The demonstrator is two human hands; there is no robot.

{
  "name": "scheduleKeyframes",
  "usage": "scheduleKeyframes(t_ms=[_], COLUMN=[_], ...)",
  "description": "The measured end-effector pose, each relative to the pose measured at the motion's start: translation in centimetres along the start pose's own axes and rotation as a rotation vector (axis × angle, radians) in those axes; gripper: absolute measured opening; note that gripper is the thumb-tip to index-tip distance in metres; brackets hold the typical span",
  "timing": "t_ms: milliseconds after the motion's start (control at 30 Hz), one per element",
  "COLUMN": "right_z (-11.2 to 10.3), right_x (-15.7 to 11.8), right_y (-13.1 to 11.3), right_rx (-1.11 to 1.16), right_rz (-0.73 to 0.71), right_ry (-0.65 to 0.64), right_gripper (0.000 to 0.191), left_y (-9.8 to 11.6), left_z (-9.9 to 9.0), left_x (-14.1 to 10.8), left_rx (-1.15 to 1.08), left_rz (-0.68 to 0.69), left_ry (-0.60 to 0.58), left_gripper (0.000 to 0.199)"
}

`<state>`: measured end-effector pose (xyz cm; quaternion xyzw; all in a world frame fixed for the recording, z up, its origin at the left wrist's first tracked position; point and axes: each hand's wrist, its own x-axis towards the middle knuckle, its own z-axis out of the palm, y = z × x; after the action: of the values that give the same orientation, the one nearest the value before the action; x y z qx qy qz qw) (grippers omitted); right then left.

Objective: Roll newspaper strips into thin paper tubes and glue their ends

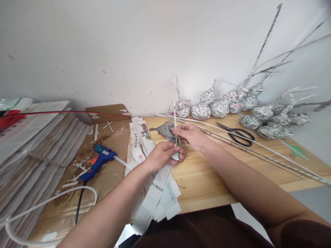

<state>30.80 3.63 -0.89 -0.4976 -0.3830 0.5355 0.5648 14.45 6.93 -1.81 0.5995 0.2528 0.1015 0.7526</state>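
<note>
A thin rolled paper tube (175, 115) stands nearly upright between my two hands. My right hand (190, 136) pinches it partway up, with thumb and forefinger pressed together. Lower down, my left hand (163, 155) is closed around the tube's bottom end, where it meets a printed newspaper strip (153, 199) that slants down toward my lap. More cut newspaper strips (136, 143) lie under and beside my left forearm. Just behind my hands rests a crumpled grey cloth (164, 130).
Woven paper gourds (201, 111) line the wall. Black-handled scissors (239, 134) and long paper rods (248, 151) lie to the right. A blue glue gun (99, 162) with a cord rests on stained cardboard (113, 184) at left, beside a tall newspaper stack (38, 155).
</note>
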Motion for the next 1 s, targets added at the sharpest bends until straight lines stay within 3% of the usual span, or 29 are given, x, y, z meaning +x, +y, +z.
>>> scheduleKeyframes(t_ms=[100,267,400,567,733,900,1000], right_z=[-0.19,-0.09,-0.05,0.1,-0.1,0.05,-0.12], right_x=[0.02,-0.07,-0.09,-0.1,-0.07,-0.04,0.01], right_y=[0.11,0.24,0.13,0.07,0.1,0.03,0.06], right_rx=[-0.043,-0.002,-0.076,-0.016,-0.065,0.002,-0.029], right_rz=[0.035,0.016,0.049,-0.013,0.05,0.007,0.046], right_ry=[-0.126,-0.029,-0.141,0.026,-0.154,0.035,-0.097], right_gripper=[0.033,0.033,0.034,0.038,0.033,0.034,0.033], left_y=[-0.03,-0.1,-0.03,-0.17,-0.3,-0.19,-0.22], left_z=[0.01,0.06,0.03,0.06,-0.03,-0.02,-0.03], left_x=[0.02,0.02,0.04,0.02,0.07,0.07,0.1], left_rx=[0.007,0.022,0.008,0.028,0.037,0.038,0.041], left_rz=[0.003,-0.007,-0.002,0.0,0.007,0.007,0.007], left_ry=[0.002,-0.005,0.016,-0.004,0.001,-0.004,-0.003], left_gripper=[0.036,0.037,0.037,0.037,0.037,0.037,0.037])
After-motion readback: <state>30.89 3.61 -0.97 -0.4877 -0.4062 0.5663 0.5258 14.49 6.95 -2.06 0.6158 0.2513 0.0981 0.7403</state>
